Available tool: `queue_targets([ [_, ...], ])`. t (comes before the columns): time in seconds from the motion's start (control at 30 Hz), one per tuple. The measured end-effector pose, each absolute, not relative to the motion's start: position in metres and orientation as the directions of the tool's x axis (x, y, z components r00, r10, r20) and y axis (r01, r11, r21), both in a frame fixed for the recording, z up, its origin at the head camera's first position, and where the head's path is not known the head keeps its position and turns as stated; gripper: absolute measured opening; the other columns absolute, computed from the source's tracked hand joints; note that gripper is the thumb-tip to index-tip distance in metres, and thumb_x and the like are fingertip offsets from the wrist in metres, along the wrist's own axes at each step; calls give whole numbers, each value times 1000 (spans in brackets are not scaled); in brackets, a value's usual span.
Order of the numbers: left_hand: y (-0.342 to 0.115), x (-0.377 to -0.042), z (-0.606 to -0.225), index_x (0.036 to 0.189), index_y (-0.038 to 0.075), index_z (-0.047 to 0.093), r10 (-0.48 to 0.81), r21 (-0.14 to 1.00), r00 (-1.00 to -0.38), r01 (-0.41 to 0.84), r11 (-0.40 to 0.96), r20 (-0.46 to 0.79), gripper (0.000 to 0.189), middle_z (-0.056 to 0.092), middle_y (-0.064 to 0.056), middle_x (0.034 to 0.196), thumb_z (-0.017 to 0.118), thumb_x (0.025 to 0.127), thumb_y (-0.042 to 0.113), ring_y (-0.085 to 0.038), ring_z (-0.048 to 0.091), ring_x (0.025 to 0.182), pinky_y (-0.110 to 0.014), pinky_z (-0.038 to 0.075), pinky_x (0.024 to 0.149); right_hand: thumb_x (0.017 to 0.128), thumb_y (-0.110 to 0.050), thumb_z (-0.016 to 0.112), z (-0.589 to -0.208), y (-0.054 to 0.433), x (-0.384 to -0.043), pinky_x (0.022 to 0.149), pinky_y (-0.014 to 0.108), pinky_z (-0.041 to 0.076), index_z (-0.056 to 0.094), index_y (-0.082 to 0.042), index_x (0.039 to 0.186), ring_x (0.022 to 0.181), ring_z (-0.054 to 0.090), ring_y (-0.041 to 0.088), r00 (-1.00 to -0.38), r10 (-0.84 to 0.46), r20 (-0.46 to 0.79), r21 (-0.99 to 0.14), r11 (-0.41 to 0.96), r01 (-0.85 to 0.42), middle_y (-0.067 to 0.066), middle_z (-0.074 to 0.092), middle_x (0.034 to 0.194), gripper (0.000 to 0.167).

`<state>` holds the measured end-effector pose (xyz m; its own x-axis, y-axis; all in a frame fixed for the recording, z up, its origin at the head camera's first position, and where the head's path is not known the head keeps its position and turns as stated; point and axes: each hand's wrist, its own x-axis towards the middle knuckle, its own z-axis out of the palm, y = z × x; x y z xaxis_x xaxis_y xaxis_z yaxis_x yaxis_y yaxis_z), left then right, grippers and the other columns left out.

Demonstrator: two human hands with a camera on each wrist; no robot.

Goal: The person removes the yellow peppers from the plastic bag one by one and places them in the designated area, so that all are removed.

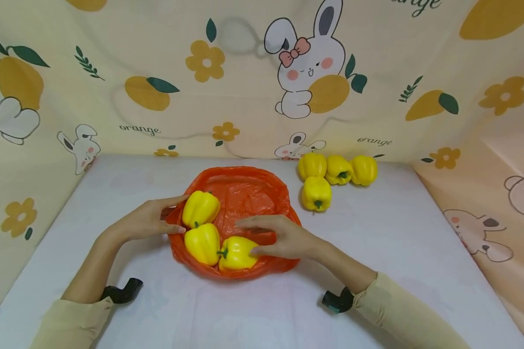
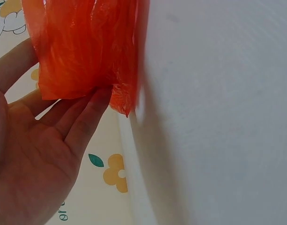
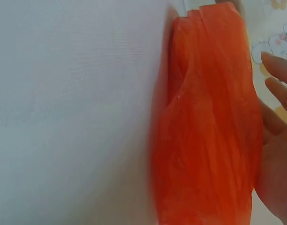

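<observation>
A red plastic bag [image 1: 253,194] lies with its mouth spread wide on the table. Inside it, along the left and front, are three yellow bell peppers: an upper-left pepper [image 1: 201,208], a lower-left pepper [image 1: 202,244] and a front pepper [image 1: 237,253]. My left hand [image 1: 146,220] holds the bag's left rim between thumb and fingers; the left wrist view shows fingertips against the bag's outer wall [image 2: 82,51]. Over the bag's right side reaches my right hand [image 1: 284,235], fingers extended and apart, its thumb at the front pepper. The right wrist view shows the bag's outside [image 3: 209,122] beside the hand.
Several more yellow bell peppers stand at the back right: a back-row pepper [image 1: 364,170] with others beside it, and one nearer pepper [image 1: 317,194]. A printed cloth [image 1: 244,106] forms the back and side walls around the white table [image 1: 244,315].
</observation>
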<state>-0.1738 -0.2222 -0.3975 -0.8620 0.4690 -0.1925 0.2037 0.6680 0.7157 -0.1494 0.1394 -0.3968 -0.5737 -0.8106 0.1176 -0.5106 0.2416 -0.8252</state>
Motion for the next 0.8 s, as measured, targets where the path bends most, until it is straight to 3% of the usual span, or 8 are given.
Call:
queue_targets([
  [0.17, -221, -173, -398, 154, 13, 38, 474, 719, -860, 205, 664, -192, 85, 43, -18, 152, 78, 84, 41, -36, 47, 128, -57, 45, 102, 90, -21, 75, -399, 136, -149, 107, 35, 45, 54, -16, 144, 135, 45, 8, -526, -847, 70, -819, 253, -516, -6, 52, 146, 58],
  [0.5, -223, -175, -396, 154, 12, 38, 478, 714, -858, 214, 666, -188, 86, 44, -18, 151, 79, 84, 40, -35, 49, 125, -56, 45, 103, 86, -16, 78, -402, 132, -148, 115, 34, 34, 48, -30, 147, 140, 36, 5, -442, -897, -30, -799, 287, -528, -19, 44, 149, 69],
  [0.8, -224, -173, -397, 154, 12, 38, 480, 723, -858, 214, 657, -182, 85, 44, -18, 151, 79, 85, 37, -34, 50, 125, -55, 45, 103, 83, -16, 82, -405, 129, -148, 112, 32, 38, 49, -29, 143, 131, 44, 7, -469, -883, -35, -848, 274, -454, -19, 49, 143, 69],
])
